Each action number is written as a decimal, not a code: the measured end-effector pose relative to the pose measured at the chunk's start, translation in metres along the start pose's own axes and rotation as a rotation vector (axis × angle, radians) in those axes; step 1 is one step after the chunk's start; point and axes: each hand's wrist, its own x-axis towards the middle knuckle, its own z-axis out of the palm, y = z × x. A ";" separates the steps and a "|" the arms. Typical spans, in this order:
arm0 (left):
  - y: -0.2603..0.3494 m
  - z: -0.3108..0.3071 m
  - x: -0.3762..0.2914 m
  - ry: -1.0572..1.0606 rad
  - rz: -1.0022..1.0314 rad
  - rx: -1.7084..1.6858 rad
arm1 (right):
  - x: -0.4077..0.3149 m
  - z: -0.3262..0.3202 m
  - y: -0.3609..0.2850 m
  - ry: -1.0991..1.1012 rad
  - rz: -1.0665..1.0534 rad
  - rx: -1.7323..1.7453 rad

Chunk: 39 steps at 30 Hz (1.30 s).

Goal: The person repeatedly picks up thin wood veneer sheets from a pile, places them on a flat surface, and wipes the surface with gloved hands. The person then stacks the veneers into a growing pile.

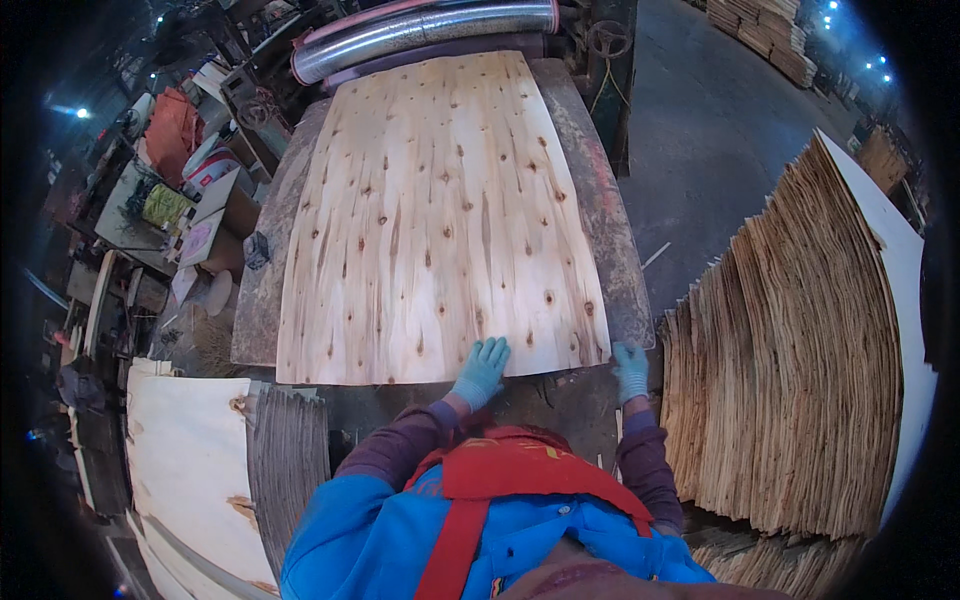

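Note:
A large knotty wood veneer sheet (442,225) lies flat on a worn, stained table (259,315) before me. Its far end reaches close to the metal roller of a machine. My left hand (482,373), in a light teal glove, rests palm down on the sheet at its near edge, with the fingers stretched forward. My right hand (631,371), gloved alike and slightly blurred, is at the table's near right corner, just beside the sheet's corner. Its fingers are bent, and whether they pinch anything is hidden.
Beyond the table runs a shiny metal roller (427,37), with a handwheel (609,39) at its right. A tall veneer stack (787,345) stands close on my right. Another stack (187,450) with a pale top is at my left. Cardboard boxes (217,225) crowd the left side.

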 end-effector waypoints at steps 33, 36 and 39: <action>0.201 -0.165 0.296 0.411 0.991 -0.630 | -0.151 -0.498 -0.370 0.979 0.002 -2.004; 0.295 -0.230 0.366 0.564 1.046 -0.637 | -0.146 -0.513 -0.381 0.970 -0.172 -2.051; 0.385 -0.291 0.432 0.769 1.044 -0.605 | -0.139 -0.513 -0.376 0.938 -0.200 -2.024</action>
